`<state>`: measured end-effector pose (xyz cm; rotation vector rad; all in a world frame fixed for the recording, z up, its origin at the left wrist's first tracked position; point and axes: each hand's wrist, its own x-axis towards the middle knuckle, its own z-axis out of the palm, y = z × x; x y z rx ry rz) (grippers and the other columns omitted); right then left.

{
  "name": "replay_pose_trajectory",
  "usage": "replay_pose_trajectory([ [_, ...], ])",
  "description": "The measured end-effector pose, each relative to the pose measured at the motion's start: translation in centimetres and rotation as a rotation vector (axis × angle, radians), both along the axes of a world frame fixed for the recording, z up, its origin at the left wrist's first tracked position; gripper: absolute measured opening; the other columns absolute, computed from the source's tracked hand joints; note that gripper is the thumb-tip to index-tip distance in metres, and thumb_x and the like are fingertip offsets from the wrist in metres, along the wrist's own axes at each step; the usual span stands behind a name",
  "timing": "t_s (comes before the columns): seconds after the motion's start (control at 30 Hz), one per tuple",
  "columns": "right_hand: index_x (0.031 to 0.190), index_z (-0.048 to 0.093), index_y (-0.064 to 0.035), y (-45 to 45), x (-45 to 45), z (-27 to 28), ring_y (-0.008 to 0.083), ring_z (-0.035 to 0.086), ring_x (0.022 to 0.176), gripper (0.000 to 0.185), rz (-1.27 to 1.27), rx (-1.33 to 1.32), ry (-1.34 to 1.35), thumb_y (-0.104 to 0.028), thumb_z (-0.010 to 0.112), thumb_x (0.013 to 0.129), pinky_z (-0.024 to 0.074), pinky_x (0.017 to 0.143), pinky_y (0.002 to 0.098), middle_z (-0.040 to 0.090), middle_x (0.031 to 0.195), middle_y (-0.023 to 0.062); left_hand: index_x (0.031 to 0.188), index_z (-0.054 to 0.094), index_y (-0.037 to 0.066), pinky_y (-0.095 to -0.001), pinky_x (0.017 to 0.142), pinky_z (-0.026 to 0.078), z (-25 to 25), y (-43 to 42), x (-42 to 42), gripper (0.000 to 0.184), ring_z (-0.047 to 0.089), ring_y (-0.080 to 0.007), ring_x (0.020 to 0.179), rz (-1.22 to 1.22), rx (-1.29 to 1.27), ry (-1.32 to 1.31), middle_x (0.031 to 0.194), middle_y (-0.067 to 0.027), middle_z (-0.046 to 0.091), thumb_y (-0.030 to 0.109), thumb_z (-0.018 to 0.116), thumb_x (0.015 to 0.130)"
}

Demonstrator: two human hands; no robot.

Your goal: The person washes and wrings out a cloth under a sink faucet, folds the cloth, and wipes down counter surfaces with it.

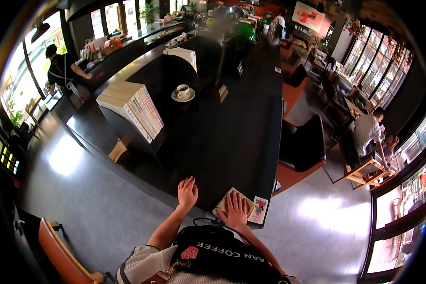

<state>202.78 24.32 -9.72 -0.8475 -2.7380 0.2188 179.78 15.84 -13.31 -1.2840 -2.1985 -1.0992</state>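
My right hand lies flat with spread fingers on a folded beige cloth at the near end of the black counter. Just right of the cloth is a white card with a printed code. Over the counter's near-left edge is my left hand, loosely bent with nothing in it; whether it touches the surface I cannot tell. Farther along the counter, a white coffee cup with dark liquid stands on a saucer.
A row of books stands on the counter's left side, more books beyond. A lamp base is near the cup. Dark chairs line the right side. One person works far left; another bends over a wooden chair at right.
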Motion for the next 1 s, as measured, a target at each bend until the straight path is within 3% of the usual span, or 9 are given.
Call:
replay_pose_trajectory([
  [0.53, 0.143, 0.035, -0.003, 0.1, 0.0, -0.3, 0.0351, 0.019, 0.142, 0.078, 0.007, -0.036, -0.038, -0.059, 0.045, 0.089, 0.013, 0.114, 0.0527, 0.024, 0.153, 0.0193, 0.103, 0.063, 0.004, -0.0417, 0.093, 0.043, -0.5, -0.1, -0.2, 0.025, 0.054, -0.0299, 0.108, 0.004, -0.015, 0.008, 0.116, -0.0094, 0.061, 0.007, 0.059, 0.078],
  [0.67, 0.147, 0.03, -0.0063, -0.2, 0.2, 0.6, 0.0335, 0.016, 0.144, 0.079, -0.035, -0.083, -0.111, -0.06, 0.041, 0.09, 0.0111, 0.114, 0.0513, 0.02, 0.155, 0.0173, 0.105, 0.064, 0.003, -0.0433, 0.096, 0.041, -0.4, -0.3, -0.3, 0.027, 0.056, -0.0318, 0.108, -0.028, -0.074, 0.007, 0.116, -0.0129, 0.062, 0.009, 0.058, 0.08],
  [1.0, 0.144, 0.034, -0.0066, -0.3, 0.6, 0.5, 0.033, 0.024, 0.141, 0.077, -0.042, 0.007, -0.022, -0.06, 0.043, 0.089, 0.0199, 0.113, 0.0495, 0.023, 0.154, 0.0168, 0.109, 0.062, 0.0, -0.0437, 0.096, 0.04, -1.2, -0.3, -0.6, 0.027, 0.053, -0.0337, 0.11, -0.053, -0.055, 0.028, 0.12, -0.0123, 0.06, 0.004, 0.055, 0.084],
])
